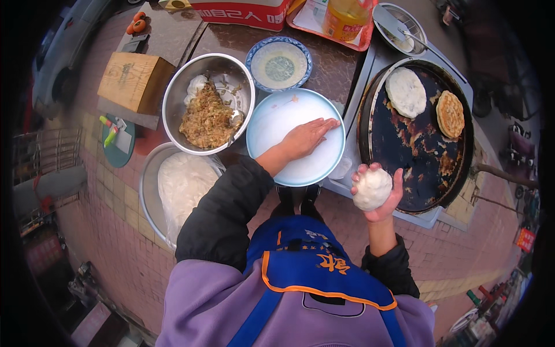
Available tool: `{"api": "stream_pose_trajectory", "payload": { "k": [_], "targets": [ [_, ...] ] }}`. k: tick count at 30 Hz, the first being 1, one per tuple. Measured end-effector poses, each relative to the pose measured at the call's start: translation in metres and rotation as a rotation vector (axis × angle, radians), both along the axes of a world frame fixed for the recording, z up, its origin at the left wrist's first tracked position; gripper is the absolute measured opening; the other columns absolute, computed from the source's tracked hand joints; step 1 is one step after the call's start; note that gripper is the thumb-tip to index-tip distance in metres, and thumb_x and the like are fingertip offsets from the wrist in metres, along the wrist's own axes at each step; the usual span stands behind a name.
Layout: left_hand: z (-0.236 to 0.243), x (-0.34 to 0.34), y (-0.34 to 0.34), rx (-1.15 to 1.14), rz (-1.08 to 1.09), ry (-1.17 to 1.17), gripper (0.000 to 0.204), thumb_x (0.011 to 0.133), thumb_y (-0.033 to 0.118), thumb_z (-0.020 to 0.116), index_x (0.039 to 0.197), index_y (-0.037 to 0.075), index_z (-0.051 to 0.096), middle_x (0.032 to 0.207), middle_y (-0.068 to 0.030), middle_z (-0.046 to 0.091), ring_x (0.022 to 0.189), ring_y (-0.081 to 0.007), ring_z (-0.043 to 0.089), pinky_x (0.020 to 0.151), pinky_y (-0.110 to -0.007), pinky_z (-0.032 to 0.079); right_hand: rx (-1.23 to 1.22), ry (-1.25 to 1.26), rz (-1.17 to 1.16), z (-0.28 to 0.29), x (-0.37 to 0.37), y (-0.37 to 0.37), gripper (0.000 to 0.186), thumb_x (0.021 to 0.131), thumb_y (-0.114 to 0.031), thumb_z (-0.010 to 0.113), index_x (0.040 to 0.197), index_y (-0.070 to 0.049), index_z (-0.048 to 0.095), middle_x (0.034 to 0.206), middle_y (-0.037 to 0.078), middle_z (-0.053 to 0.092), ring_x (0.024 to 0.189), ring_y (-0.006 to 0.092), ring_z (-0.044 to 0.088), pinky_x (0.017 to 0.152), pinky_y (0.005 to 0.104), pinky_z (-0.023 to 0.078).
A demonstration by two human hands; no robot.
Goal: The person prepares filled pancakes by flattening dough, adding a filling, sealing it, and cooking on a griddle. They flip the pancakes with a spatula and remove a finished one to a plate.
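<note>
- Left hand [307, 139] lies flat on a pale plate [267, 124], fingers together, grasping nothing.
- Right hand [386, 209] cups a dough ball [372, 189] near the griddle [399, 147], fingers curled round it, likely to stop it sagging.

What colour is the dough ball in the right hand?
The dough ball is creamy white; see head view.

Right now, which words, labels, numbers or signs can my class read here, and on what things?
I won't copy wording, only place it.
Red carton: large white characters.
Blue apron: orange and white characters.
Yellow container: label, too blurred.
Wooden box: marking, too faint.
Red sign: blurred.
</note>
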State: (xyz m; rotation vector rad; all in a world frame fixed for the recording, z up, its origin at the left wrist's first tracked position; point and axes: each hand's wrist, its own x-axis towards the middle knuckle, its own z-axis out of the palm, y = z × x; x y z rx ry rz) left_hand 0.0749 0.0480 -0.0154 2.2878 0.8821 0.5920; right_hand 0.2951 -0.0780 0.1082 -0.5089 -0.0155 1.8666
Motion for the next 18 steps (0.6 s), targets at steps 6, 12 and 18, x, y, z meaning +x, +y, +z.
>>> {"api": "stream_pose_trajectory", "payload": {
  "k": [6, 12, 18],
  "targets": [
    [0.005, -0.002, -0.005, -0.174, -0.003, -0.154, 0.055, 0.081, -0.008, 0.058, 0.134, 0.006, 0.054, 0.139, -0.0114, 0.058, 0.131, -0.0336, 0.051, 0.108, -0.041, 0.045, 0.048, 0.005, -0.008, 0.006, -0.004, 0.002, 0.070, 0.097, -0.067, 0.040, 0.115, -0.003, 0.060, 0.115, 0.020, 0.058, 0.104, 0.0357, 0.053, 0.083, 0.0490, 0.053],
    [0.005, -0.012, -0.007, -0.102, -0.155, -0.101, 0.033, 0.077, -0.013, 0.057, 0.106, 0.000, 0.068, 0.117, -0.0129, 0.067, 0.112, -0.0310, 0.062, 0.099, -0.040, 0.051, 0.162, -0.375, 0.003, -0.013, -0.031, 0.036, 0.071, 0.101, -0.060, 0.030, 0.122, 0.002, 0.060, 0.137, 0.024, 0.053, 0.116, 0.0317, 0.060, 0.098, 0.0493, 0.051],
    [0.005, -0.054, -0.013, -0.612, 0.538, -0.596, 0.028, 0.096, -0.011, 0.041, 0.115, -0.001, 0.059, 0.107, -0.0131, 0.068, 0.100, -0.0217, 0.068, 0.090, -0.035, 0.056, 1.133, -2.267, 0.664, -0.060, -0.093, 0.077, 0.054, 0.092, -0.043, 0.060, 0.144, -0.028, 0.054, 0.162, 0.002, 0.033, 0.151, 0.0409, 0.019, 0.118, 0.0669, 0.003]
  ]
}}
